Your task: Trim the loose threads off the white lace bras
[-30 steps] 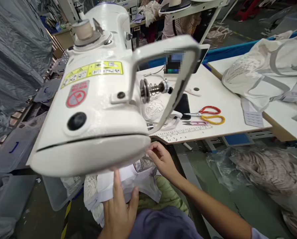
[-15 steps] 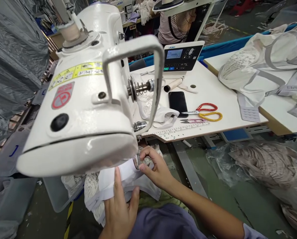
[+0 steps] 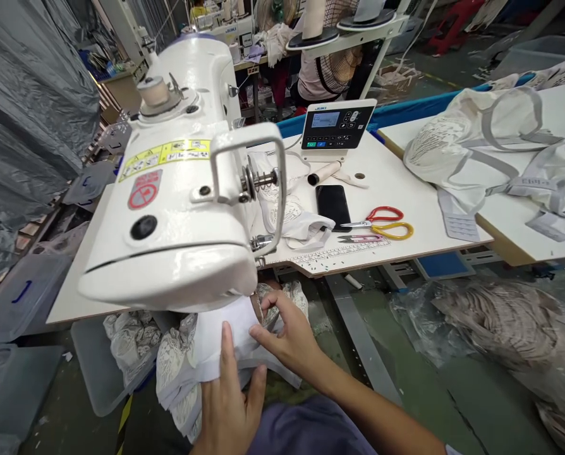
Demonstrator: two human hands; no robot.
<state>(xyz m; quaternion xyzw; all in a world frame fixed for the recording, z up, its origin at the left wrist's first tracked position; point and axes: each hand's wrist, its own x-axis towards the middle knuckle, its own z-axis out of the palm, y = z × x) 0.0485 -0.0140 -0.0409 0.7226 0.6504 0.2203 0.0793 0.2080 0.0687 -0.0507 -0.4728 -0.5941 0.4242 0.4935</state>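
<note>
A white bra (image 3: 211, 354) with lace parts and grey edging lies under the head of a white sewing machine (image 3: 178, 221). My left hand (image 3: 228, 404) rests flat on its smooth white panel, the fingers stretched and the thumb apart. My right hand (image 3: 287, 332) is at the panel's right edge, close to the needle area, thumb and index finger closed on the cloth. The needle and presser foot are hidden behind the machine head. Lace parts of the bra bunch up left of my left hand and behind my right fingers.
On the table lie scissors (image 3: 382, 222), thread snips (image 3: 361, 239), a black phone (image 3: 332, 207) and a ruler (image 3: 330, 254). A control panel (image 3: 338, 126) stands behind them. More bras (image 3: 467, 151) are at right. A plastic bin (image 3: 93, 366) with lace pieces stands at lower left.
The camera view has shifted, so the machine head looks smaller and further right. My right thumb has moved left onto the white panel; my left hand stays flat on it.
</note>
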